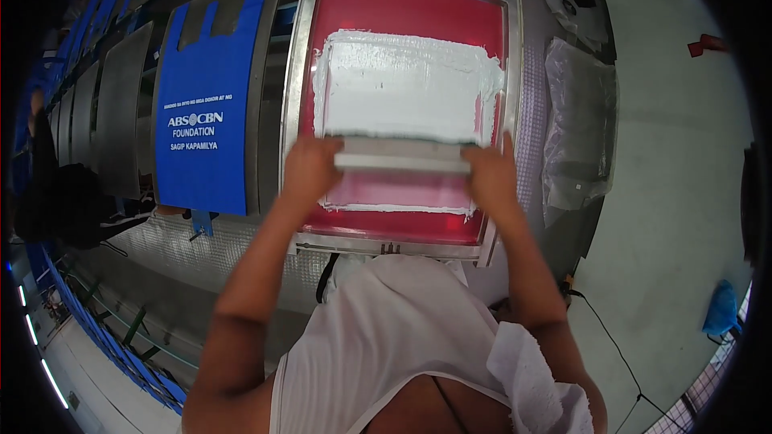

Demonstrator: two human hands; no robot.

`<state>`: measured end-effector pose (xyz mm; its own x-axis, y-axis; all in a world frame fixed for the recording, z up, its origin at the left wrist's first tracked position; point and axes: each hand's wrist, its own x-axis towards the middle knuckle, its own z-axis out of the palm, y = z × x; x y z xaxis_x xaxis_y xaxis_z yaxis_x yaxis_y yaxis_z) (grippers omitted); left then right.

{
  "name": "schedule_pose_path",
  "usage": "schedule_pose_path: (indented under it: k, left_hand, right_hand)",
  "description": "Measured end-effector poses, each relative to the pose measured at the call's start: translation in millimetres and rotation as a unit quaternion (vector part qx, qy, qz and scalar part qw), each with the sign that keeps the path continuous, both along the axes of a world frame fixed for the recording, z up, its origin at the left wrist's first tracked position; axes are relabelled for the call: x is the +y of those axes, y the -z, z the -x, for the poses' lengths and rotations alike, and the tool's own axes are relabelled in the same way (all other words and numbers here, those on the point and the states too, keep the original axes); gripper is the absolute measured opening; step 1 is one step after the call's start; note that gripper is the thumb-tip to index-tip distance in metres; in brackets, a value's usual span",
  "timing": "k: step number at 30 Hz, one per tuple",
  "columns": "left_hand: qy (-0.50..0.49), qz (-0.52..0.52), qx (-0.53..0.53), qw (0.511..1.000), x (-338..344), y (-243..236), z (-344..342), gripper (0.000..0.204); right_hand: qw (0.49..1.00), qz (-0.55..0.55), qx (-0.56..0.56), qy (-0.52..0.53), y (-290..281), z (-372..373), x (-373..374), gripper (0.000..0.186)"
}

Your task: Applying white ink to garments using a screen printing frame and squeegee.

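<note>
A squeegee (402, 154) with a pale, bar-like handle lies crosswise over a screen printing frame (304, 72). My left hand (312, 169) grips its left end and my right hand (492, 181) its right end, fingers wrapped around it. Thick white ink (410, 84) covers the red mesh (410, 4) beyond the squeegee. On the near side the mesh shows pinkish, with a thin line of white ink along its lower border. The squeegee's lower edge is slightly blurred, and what lies under the frame is hidden.
Left of the frame, a blue bag panel (201, 165) with white print lies on a flat board (269, 40). More grey boards (125, 112) line up farther left, near a person in dark clothing (68, 201). Clear plastic wrapping (575, 128) lies right of the frame.
</note>
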<state>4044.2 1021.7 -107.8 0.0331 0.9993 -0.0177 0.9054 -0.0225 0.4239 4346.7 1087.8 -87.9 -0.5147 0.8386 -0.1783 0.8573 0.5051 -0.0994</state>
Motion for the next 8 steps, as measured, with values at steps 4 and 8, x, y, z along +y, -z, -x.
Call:
schedule_pose_path:
  k: [4,8]
  left_hand:
    - [-0.006,-0.019,0.062,0.998,120.2,-11.7,22.2,0.026]
    - [0.017,0.01,0.039,0.999,140.3,-24.6,32.3,0.034]
  right_hand:
    - [0.998,-0.06,-0.02,-0.01,-12.3,26.5,118.7,0.029]
    - [0.999,0.007,-0.033,-0.014,-29.6,29.0,142.8,0.038]
